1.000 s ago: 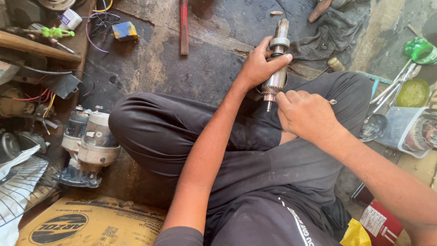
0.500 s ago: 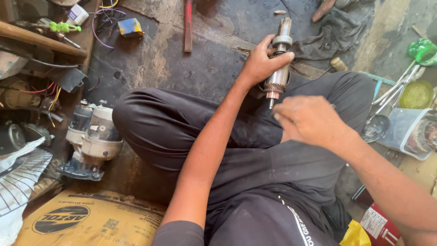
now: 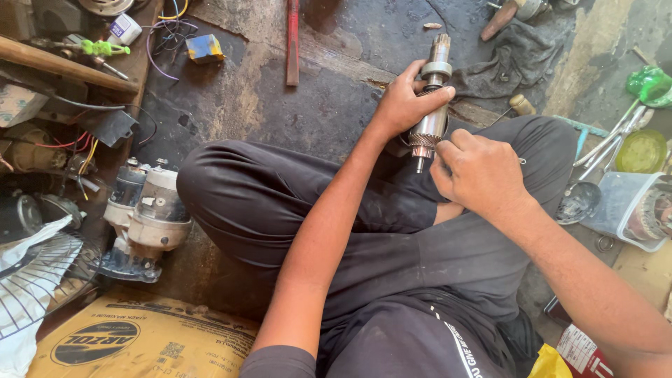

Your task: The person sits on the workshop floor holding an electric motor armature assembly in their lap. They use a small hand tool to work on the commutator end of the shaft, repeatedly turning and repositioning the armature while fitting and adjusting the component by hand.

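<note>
Head view, item one: grey metal motor armature with a splined shaft (image 3: 432, 105), held upright above the lap of a seated person in dark trousers. Left hand (image 3: 406, 103) clamped around its upper body; right hand (image 3: 479, 171) closed against its lower end, fingers curled, contents hidden. Surroundings: stained concrete floor (image 3: 245, 105), grey rag (image 3: 518, 59), red flat bar (image 3: 292, 42), grey starter motor housing (image 3: 147, 217) at the left knee. Risk, as a judgement: greasy metal could slip from the left grip and strike the knee or floor, bending the shaft.
</note>
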The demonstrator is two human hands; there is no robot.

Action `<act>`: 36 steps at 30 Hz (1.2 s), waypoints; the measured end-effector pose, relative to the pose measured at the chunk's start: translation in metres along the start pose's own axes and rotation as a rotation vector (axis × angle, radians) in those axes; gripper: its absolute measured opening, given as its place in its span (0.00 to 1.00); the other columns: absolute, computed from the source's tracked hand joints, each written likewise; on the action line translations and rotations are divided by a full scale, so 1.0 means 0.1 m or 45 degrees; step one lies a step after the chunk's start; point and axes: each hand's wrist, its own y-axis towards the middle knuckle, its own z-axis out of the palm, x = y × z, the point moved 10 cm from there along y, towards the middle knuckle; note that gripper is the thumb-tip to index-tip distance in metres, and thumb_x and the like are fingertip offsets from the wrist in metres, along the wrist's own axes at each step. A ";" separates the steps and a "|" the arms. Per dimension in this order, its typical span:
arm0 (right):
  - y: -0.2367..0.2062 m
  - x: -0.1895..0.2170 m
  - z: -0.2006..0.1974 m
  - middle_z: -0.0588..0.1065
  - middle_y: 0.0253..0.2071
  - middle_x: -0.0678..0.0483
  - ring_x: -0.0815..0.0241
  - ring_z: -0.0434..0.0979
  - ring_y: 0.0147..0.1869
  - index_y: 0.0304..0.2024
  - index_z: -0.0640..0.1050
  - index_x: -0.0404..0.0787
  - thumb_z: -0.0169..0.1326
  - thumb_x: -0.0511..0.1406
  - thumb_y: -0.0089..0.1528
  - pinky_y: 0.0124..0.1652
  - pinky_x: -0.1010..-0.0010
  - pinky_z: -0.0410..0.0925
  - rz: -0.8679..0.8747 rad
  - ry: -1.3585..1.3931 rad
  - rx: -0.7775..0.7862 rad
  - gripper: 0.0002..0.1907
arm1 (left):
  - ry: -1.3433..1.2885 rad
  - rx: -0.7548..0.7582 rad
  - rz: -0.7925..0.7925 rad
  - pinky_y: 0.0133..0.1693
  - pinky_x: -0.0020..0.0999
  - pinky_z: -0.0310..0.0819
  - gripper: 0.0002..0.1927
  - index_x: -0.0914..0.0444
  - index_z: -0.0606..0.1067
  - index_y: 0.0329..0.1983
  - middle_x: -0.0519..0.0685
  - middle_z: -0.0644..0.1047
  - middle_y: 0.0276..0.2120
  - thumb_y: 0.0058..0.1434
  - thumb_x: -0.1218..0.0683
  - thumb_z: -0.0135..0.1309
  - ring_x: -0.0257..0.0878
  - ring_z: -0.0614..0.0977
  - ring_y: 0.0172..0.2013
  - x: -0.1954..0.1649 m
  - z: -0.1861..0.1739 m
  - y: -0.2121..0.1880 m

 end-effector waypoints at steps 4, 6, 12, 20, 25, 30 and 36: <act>0.01 0.00 0.02 0.69 0.28 0.53 0.53 0.76 0.29 0.30 0.76 0.42 0.58 0.38 0.60 0.28 0.60 0.69 -0.005 -0.013 0.033 0.08 | -0.003 -0.004 -0.003 0.41 0.34 0.82 0.41 0.65 0.69 0.63 0.54 0.85 0.40 0.50 0.42 0.67 0.35 0.86 0.37 0.00 0.01 0.00; 0.01 0.04 0.02 0.69 0.27 0.53 0.54 0.76 0.28 0.30 0.76 0.41 0.58 0.38 0.59 0.27 0.61 0.68 -0.048 -0.064 0.042 0.08 | -0.014 -0.006 -0.013 0.40 0.34 0.81 0.41 0.65 0.69 0.63 0.54 0.85 0.39 0.50 0.43 0.67 0.35 0.85 0.37 0.00 0.01 -0.01; 0.03 0.15 0.12 0.70 0.25 0.55 0.55 0.77 0.25 0.27 0.74 0.42 0.57 0.40 0.59 0.26 0.62 0.69 -0.260 -0.201 0.172 0.11 | 0.014 -0.021 0.009 0.39 0.33 0.81 0.40 0.66 0.69 0.63 0.53 0.85 0.37 0.51 0.44 0.67 0.34 0.85 0.36 -0.02 0.01 0.00; 0.09 0.22 0.33 0.77 0.24 0.49 0.45 0.78 0.27 0.28 0.78 0.41 0.55 0.42 0.56 0.29 0.54 0.71 -0.428 -0.006 0.649 0.11 | 0.021 -0.025 0.033 0.37 0.33 0.81 0.42 0.67 0.66 0.64 0.53 0.84 0.36 0.49 0.46 0.68 0.34 0.86 0.34 0.03 0.00 0.04; -0.28 0.59 0.54 0.78 0.25 0.48 0.42 0.79 0.31 0.26 0.78 0.41 0.55 0.43 0.55 0.34 0.51 0.72 -0.493 0.258 0.896 0.12 | -0.077 0.037 0.043 0.37 0.33 0.82 0.38 0.68 0.69 0.61 0.53 0.84 0.36 0.52 0.46 0.67 0.34 0.85 0.35 0.00 0.05 0.06; -0.06 -0.01 0.15 0.78 0.27 0.49 0.45 0.79 0.28 0.40 0.78 0.39 0.55 0.40 0.57 0.28 0.54 0.69 -0.132 0.218 0.378 0.12 | -0.067 0.041 0.030 0.37 0.33 0.81 0.38 0.67 0.69 0.62 0.53 0.83 0.37 0.53 0.45 0.67 0.34 0.84 0.35 -0.01 0.02 0.05; 0.00 -0.11 -0.10 0.78 0.30 0.52 0.49 0.79 0.31 0.39 0.78 0.41 0.57 0.36 0.60 0.30 0.59 0.69 -0.052 0.204 0.038 0.07 | -0.109 0.114 0.001 0.37 0.33 0.81 0.39 0.66 0.65 0.63 0.51 0.83 0.36 0.54 0.44 0.66 0.33 0.84 0.34 -0.01 0.04 0.03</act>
